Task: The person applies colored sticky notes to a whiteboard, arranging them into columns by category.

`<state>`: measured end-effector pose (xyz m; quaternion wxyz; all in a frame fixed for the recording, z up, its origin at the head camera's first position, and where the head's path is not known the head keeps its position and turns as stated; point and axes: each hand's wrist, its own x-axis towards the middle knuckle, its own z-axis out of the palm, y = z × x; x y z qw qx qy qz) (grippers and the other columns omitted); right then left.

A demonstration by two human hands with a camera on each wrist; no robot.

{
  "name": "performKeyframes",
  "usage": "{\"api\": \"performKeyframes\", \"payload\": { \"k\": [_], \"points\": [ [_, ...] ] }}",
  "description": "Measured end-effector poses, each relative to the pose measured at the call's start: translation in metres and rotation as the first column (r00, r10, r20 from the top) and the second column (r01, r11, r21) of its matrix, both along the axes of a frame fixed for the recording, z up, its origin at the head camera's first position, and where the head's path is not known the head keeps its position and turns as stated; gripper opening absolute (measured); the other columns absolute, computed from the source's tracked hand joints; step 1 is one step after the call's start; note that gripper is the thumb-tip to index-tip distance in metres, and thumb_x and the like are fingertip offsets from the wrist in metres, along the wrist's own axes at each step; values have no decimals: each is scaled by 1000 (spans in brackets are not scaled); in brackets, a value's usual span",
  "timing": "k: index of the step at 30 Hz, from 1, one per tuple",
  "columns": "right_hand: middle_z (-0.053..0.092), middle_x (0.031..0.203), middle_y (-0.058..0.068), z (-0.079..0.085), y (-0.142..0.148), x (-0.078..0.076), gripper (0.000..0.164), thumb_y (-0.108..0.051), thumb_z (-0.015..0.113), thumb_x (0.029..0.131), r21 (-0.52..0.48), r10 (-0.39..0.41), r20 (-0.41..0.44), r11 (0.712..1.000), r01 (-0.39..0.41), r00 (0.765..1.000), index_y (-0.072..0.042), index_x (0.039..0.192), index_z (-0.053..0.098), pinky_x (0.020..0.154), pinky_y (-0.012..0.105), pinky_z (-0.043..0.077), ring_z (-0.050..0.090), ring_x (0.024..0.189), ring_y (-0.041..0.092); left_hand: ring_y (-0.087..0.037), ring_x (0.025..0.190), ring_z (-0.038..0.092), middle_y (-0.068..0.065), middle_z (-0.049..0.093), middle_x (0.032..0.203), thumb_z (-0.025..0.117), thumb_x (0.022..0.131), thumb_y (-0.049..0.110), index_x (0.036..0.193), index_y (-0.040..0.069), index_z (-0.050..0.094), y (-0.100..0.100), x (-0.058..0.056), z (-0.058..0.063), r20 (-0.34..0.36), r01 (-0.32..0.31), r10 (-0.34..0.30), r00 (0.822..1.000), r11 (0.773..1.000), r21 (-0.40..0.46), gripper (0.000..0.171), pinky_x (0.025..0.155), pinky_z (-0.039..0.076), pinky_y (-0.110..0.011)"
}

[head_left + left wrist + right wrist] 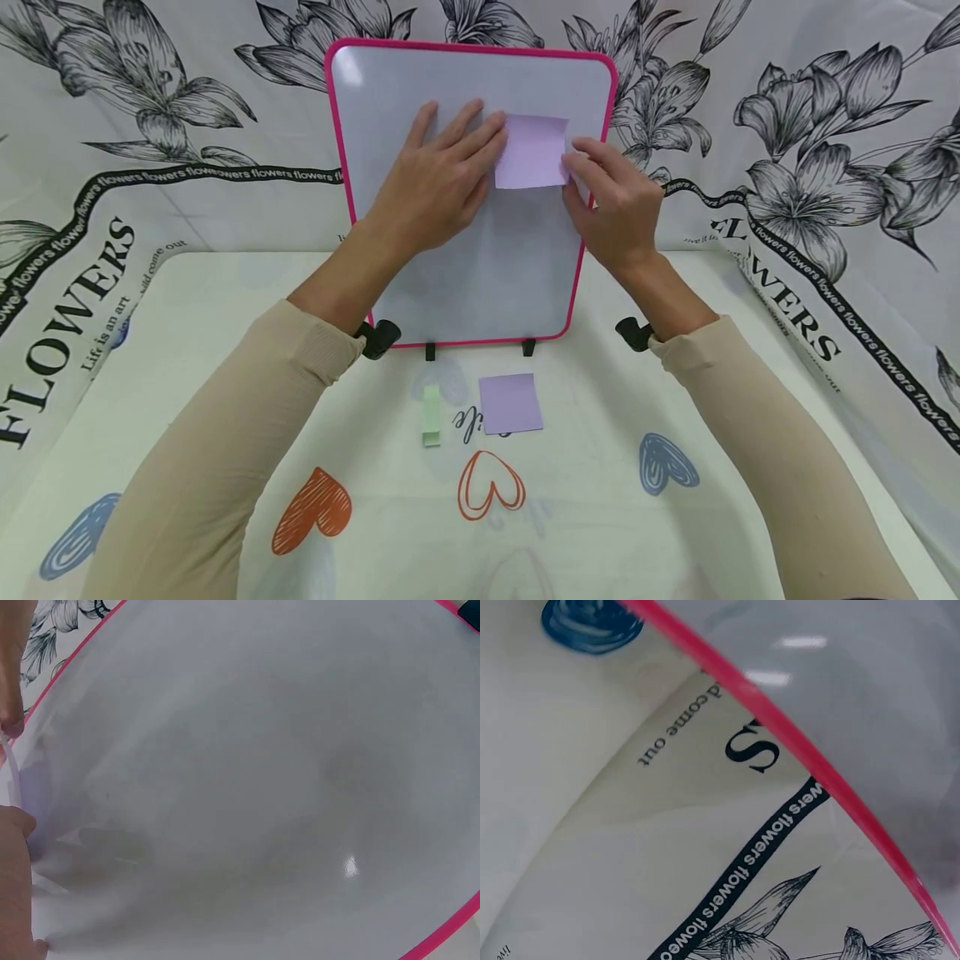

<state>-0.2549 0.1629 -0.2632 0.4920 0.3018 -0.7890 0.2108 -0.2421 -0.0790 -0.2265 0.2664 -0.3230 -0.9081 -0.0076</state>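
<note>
A pink-framed whiteboard (465,283) stands upright on small black feet. Against its upper right part is a light purple sticky note (531,154). My left hand (438,183) lies on the board with its fingers spread and fairly straight, fingertips right at the note's left edge. The right hand (618,196) pinches the note's right edge between thumb and fingers. In the left wrist view the note (13,780) shows edge-on between both hands, bowed off the board. The right wrist view shows neither hand, only the board's frame and the cloth.
On the table in front of the board lie a purple sticky note pad (512,404) and a pale green strip (431,415). The printed cloth (405,517) has hearts and lettering, and a floral sheet (795,50) hangs behind.
</note>
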Motion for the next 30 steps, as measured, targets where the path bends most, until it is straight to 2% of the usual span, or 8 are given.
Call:
{"api": "performKeyframes", "payload": {
  "k": [2,5,7,11,13,16,24,30],
  "points": [
    [65,130,13,0,2,-3,29,-9,63,93,106,-18,-3,994,19,1000,-3,121,70,102,41,48,60,122,30,-27,151,20,-6,32,159,42,105,30,155,12,35,0,0,0,-1,-7,7,1000,1000,-11,53,121,4,-51],
    [53,145,13,1,3,-6,47,-4,56,91,272,-31,16,962,26,999,-4,138,58,116,43,31,43,139,30,-27,151,20,-7,32,160,41,105,30,155,12,35,-1,-1,-1,-8,-9,9,1000,1000,-21,53,121,4,-52],
    [45,152,14,2,2,-7,58,-6,55,88,358,-28,44,934,11,999,-4,146,49,120,44,22,33,145,30,-27,151,19,-7,32,160,42,105,30,155,11,35,-1,-2,-1,-11,-8,8,1000,1000,-24,54,121,4,-52],
    [32,160,14,4,-5,-7,70,-24,54,89,474,-31,91,880,-16,995,-4,154,35,122,42,12,21,151,27,-27,151,18,-7,30,160,43,105,31,155,11,34,-1,-2,-2,-13,-5,5,1000,1000,-28,55,121,3,-51],
    [28,161,14,4,-9,-8,73,-33,51,91,504,-41,108,864,-19,993,-4,155,31,123,42,8,17,152,24,-27,151,17,-7,29,160,44,104,31,155,12,33,-2,-3,-3,-14,-8,7,1000,999,-35,55,121,2,-51],
    [25,163,12,5,-15,-11,74,-41,45,95,520,-58,128,854,-17,990,-4,156,28,123,40,6,13,153,22,-26,152,16,-6,27,161,45,104,30,156,12,30,-3,-3,-3,-15,-15,14,1000,998,-55,57,121,1,-51],
    [24,163,10,4,-17,-21,69,-46,31,101,539,-87,92,842,24,992,-6,157,25,123,39,7,11,153,20,-26,152,16,-5,24,163,45,104,26,157,13,27,-6,-5,-7,-29,-20,17,999,994,-103,58,121,1,-50],
    [22,164,9,4,-16,-24,68,-46,31,102,544,-111,99,838,39,989,-7,158,24,123,39,6,11,153,20,-26,152,16,-5,23,163,43,105,28,158,13,26,-8,-8,-9,-44,-22,17,999,994,-106,57,121,1,-50]
  ]
}}
